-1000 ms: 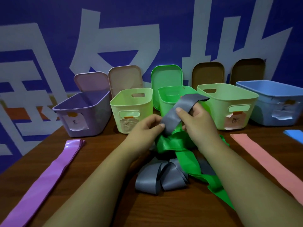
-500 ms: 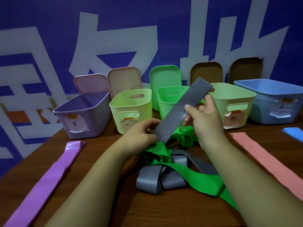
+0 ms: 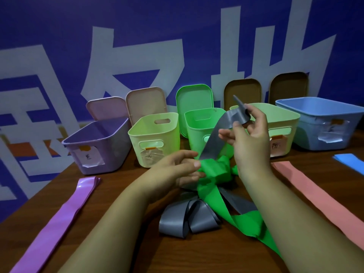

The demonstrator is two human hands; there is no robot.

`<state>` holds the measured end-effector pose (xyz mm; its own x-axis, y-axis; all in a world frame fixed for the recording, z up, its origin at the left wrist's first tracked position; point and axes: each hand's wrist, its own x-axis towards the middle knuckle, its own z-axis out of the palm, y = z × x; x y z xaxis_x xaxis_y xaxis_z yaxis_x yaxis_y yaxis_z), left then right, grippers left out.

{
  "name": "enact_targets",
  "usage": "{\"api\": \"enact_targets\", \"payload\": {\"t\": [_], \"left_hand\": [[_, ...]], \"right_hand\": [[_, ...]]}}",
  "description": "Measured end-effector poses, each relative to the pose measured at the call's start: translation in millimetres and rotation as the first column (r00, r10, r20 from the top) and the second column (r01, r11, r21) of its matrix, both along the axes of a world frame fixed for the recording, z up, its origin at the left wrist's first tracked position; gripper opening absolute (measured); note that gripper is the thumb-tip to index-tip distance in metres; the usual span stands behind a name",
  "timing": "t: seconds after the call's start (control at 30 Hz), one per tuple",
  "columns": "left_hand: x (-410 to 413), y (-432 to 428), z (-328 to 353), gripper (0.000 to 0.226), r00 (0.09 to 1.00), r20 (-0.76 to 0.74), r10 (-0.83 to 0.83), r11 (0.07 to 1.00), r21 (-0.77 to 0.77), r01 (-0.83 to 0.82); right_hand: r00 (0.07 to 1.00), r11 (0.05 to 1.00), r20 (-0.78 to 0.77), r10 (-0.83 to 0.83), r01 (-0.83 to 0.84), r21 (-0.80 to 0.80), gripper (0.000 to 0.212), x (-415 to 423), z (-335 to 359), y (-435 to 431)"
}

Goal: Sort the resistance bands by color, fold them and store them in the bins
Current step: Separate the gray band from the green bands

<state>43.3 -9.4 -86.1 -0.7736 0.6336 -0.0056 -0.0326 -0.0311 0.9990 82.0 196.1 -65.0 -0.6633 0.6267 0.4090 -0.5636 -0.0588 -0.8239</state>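
Note:
A grey band (image 3: 216, 134) and a green band (image 3: 214, 196) lie tangled together at the table's middle. My right hand (image 3: 248, 138) is raised and pinches the grey band's upper end, which runs taut and slanted down to the knot. My left hand (image 3: 177, 166) grips the green band at that knot. More grey loops (image 3: 189, 217) rest on the table below. A purple band (image 3: 59, 219) lies flat on the left, a pink band (image 3: 315, 196) on the right, a blue band (image 3: 348, 160) at the far right.
Open bins stand in a row at the back: purple (image 3: 94, 142), light green (image 3: 155, 134), bright green (image 3: 199, 123), another light green (image 3: 283, 123), blue (image 3: 323, 119). Lids lean on the blue wall behind them. The wooden table (image 3: 197, 257) fills the foreground.
My right hand has lifted the grey band's end higher and curled it over the fingers. My left hand has shifted onto the green knot, which has risen off the table.

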Motion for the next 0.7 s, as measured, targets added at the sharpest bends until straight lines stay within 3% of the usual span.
{"api": "enact_targets", "payload": {"t": [0.1,0.2,0.3,0.4,0.5,0.6,0.7], "left_hand": [[-0.2,3.4,-2.8,0.035,0.99,-0.113,-0.09,0.992,-0.094,0.079],[-8.7,8.3,-10.5,0.021,0.952,-0.271,0.144,0.962,-0.186,-0.199],[-18.3,4.2,-15.7,0.044,0.828,-0.482,0.287,0.857,-0.258,-0.447],[-21.3,1.6,-17.6,0.065,0.83,-0.525,0.188,0.887,-0.271,-0.373],[-24.0,5.5,-20.4,0.05,0.806,-0.583,0.104,0.912,-0.268,-0.311],[-25.5,8.5,-24.2,0.025,0.773,-0.622,0.126,0.913,-0.233,-0.336],[-21.7,10.0,-20.5,0.021,0.837,-0.515,0.182,0.954,-0.113,-0.277]], "right_hand": [[0.996,0.994,-0.021,0.085,-0.087,-0.073,0.034,2.3,4.3,0.1],[0.977,0.962,-0.017,0.21,-0.21,-0.176,0.032,2.9,5.9,-1.8],[0.937,0.912,-0.059,0.345,-0.35,-0.215,0.026,4.0,7.3,-6.3],[0.891,0.853,-0.1,0.443,-0.454,-0.259,0.024,5.4,10.4,-14.4],[0.853,0.812,-0.12,0.508,-0.521,-0.264,0.029,8.0,12.5,-18.9],[0.862,0.831,-0.082,0.5,-0.504,-0.235,0.039,8.9,11.4,-19.1],[0.904,0.872,-0.035,0.426,-0.421,-0.252,0.048,4.6,7.7,-13.8]]}}
